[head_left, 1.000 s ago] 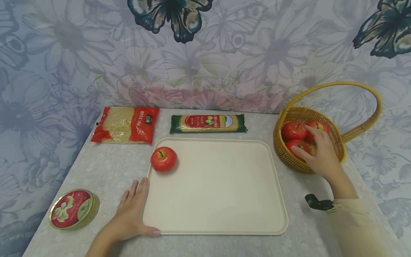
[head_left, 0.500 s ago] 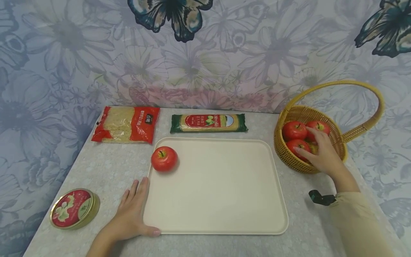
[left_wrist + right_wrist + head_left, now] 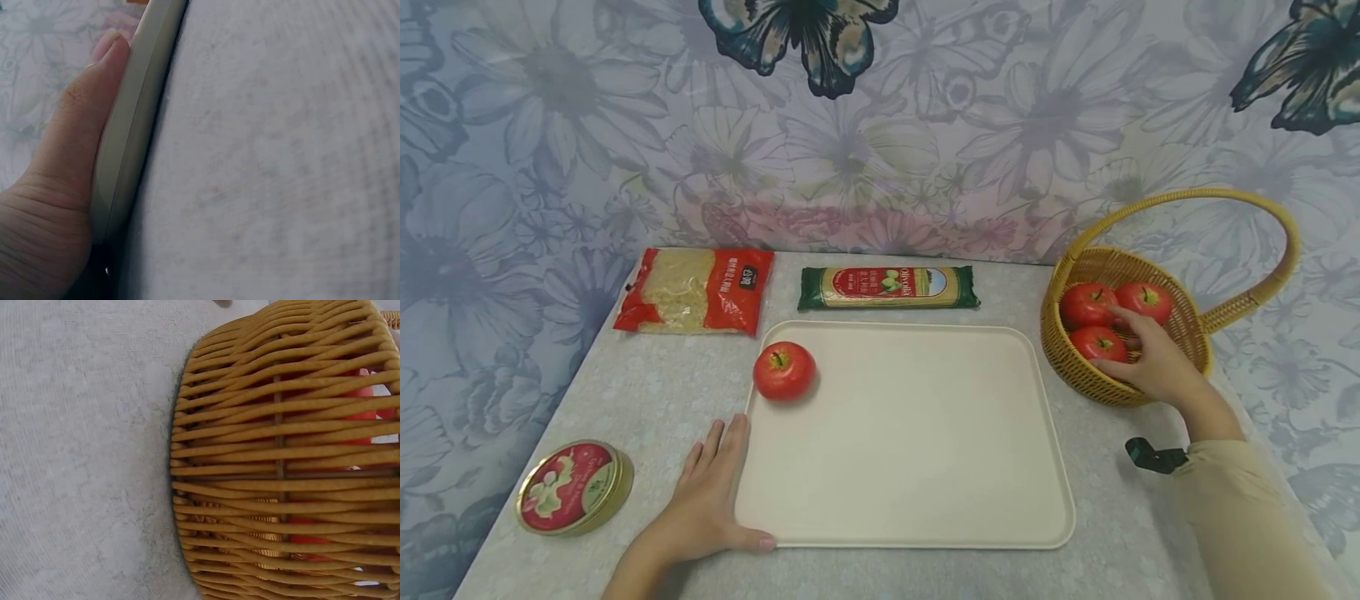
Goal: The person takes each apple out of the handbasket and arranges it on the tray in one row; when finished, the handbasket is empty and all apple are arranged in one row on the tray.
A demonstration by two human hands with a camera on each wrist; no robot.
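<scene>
My left hand (image 3: 703, 498) lies at the near left corner of a cream tray (image 3: 910, 450), fingers straight along its left side and thumb against its near edge. The left wrist view shows that thumb (image 3: 75, 119) touching the tray's rim (image 3: 134, 119). At the right, my right hand (image 3: 1161, 362) reaches into a wicker basket (image 3: 1078, 383). Its thumb and fingers curve round the front red apple (image 3: 1097, 342); the far fingers are hidden. Two more apples, one left (image 3: 1086, 305) and one right (image 3: 1146, 300), sit behind it. The right wrist view shows only the basket's wall (image 3: 281, 450).
Another apple (image 3: 784, 371) sits on the tray's far left corner. Behind the tray lie a red pasta bag (image 3: 696, 292) and a green-ended pasta packet (image 3: 887, 287). A round red-and-gold tin (image 3: 576, 487) stands at the left. The basket's tall handle (image 3: 1262, 217) arches to the right.
My right hand has shifted down and slightly right in the basket, off the right rear apple, and its fingers have come round the front apple. My left hand has not moved.
</scene>
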